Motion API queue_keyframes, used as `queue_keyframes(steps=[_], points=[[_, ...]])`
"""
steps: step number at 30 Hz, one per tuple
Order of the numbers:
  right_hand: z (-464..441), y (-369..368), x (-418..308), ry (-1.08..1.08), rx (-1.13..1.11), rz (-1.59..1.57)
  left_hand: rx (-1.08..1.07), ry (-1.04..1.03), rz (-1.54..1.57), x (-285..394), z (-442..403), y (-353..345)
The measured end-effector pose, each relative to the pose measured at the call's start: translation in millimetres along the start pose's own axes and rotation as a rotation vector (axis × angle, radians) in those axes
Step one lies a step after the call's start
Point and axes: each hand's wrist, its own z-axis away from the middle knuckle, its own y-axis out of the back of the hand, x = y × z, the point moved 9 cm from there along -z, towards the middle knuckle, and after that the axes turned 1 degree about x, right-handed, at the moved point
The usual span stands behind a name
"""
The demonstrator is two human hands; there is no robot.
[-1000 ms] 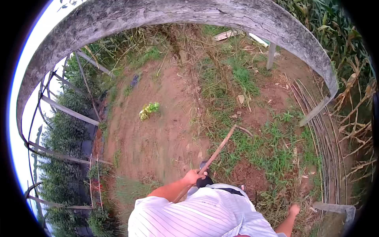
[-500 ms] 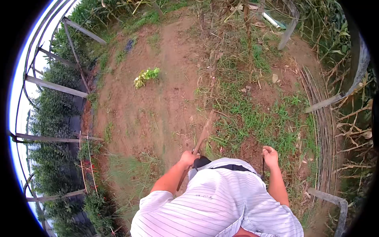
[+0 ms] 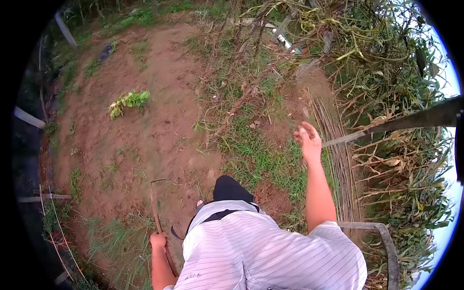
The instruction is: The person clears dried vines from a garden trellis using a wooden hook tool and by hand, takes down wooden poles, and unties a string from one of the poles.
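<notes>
- Your left hand [image 3: 158, 238] is wrapped round the wooden shaft of that long-handled tool [image 3: 154, 207], so the grip's closed on it. Looks solid from up here, though the palm's hidden.
- The tool is on the near, left-hand part of the dirt plot [image 3: 169, 125], with its thin curved blade [image 3: 160, 180] pointing away from you. Can't tell whether that blade touches the soil.
- The lower shaft runs back past your forearm. I'd hold it a bit out from your hip so it doesn't snag that black strap [image 3: 175, 233] just beside it.
- Your right hand [image 3: 308, 139] is out ahead with fingers loosely parted, and I can't see anything in it. Seems handy for balance, but the end of the grey bar [image 3: 345, 138] looks right beside your wrist, so mind your knuckles.
- Same side, the long thin sticks [image 3: 345, 193] lie along the plot's right edge. I'd step inside them.
- Your foot [image 3: 200, 203] shows between the tool and your dark trouser leg [image 3: 232, 189]. Imo the blade should stay well clear of those toes.
- The leafy plant [image 3: 130, 100] is farther out toward the plot's far left corner, so give it room if you swing.
</notes>
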Motion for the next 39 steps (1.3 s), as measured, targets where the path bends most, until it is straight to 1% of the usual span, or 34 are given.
queue_keyframes(steps=[2,3,4,5,7,8,9,10,11,13,15,16,17,19,21,22,25,26,27,28,29,30,31,33,34,36,37,39], points=[[-46,-13,-65,0.174,0.101,-0.068,-0.014,-0.018,0.029,21,-14,0],[-69,-18,-93,0.275,0.162,-0.123,-0.024,-0.09,0.098,30,-26,-3],[-98,-18,-110,0.327,0.274,-0.177,-0.031,-0.163,0.165,43,-39,-1],[-127,-16,-126,0.378,0.389,-0.234,-0.032,-0.171,0.168,62,-43,0],[-189,-17,-155,0.393,0.365,-0.173,-0.062,-0.208,0.15,124,-18,-6],[-203,-22,-161,0.325,0.403,-0.345,-0.096,-0.23,0.141,147,-16,-5],[-211,-42,-173,0.314,0.399,-0.471,-0.072,-0.225,0.149,164,-20,-1],[-219,-62,-186,0.305,0.398,-0.598,-0.107,-0.223,0.192,183,-24,2],[-220,-90,-194,0.353,0.366,-0.684,-0.131,-0.219,0.233,200,-26,10],[-217,-166,-195,0.381,0.188,-0.801,-0.107,-0.302,0.159,240,-40,27],[-213,-251,-172,0.304,-0.162,-0.896,-0.092,-0.25,0.165,275,-49,44],[-208,-286,-150,0.217,-0.088,-0.875,-0.058,-0.225,0.155,293,-52,57],[-207,-319,-132,0.161,-0.158,-0.903,-0.067,-0.224,0.146,318,-57,60],[-219,-355,-104,0.106,-0.163,-0.925,-0.072,-0.227,0.141,355,-67,70],[-239,-357,-91,0.082,0.062,-0.81,-0.086,-0.31,0.096,406,-81,75],[-246,-355,-92,0.081,0.135,-0.763,-0.11,-0.309,0.124,423,-85,74],[-269,-335,-86,0.067,0.29,-0.712,-0.188,-0.403,0.169,458,-127,61],[-267,-334,-89,0.062,0.283,-0.74,-0.252,-0.381,0.22,474,-136,55],[-261,-333,-98,0.107,0.325,-0.733,-0.268,-0.385,0.183,488,-154,51],[-264,-317,-82,0.11,0.393,-0.633,-0.278,-0.397,0.148,508,-167,49],[-257,-311,-82,0.101,0.444,-0.735,-0.318,-0.401,0.12,536,-170,42],[-251,-303,-79,0.139,0.471,-0.735,-0.418,-0.369,0.259,562,-172,34],[-238,-291,-73,0.1,0.575,-0.745,-0.485,-0.401,0.217,603,-163,26],[-215,-261,-50,0.158,0.756,-0.751,-0.462,-0.392,-0.033,668,-153,17],[-193,-246,-49,0.204,0.83,-0.756,-0.521,-0.43,-0.082,702,-162,-2],[-156,-237,-44,0.264,0.915,-0.746,-0.631,-0.682,-0.138,787,-173,-31],[-135,-228,-37,0.28,1.045,-0.756,-0.622,-0.78,-0.262,829,-175,-46],[-105,-239,-35,0.134,0.958,-0.772,-1.039,-0.86,0.119,906,-138,-103]])
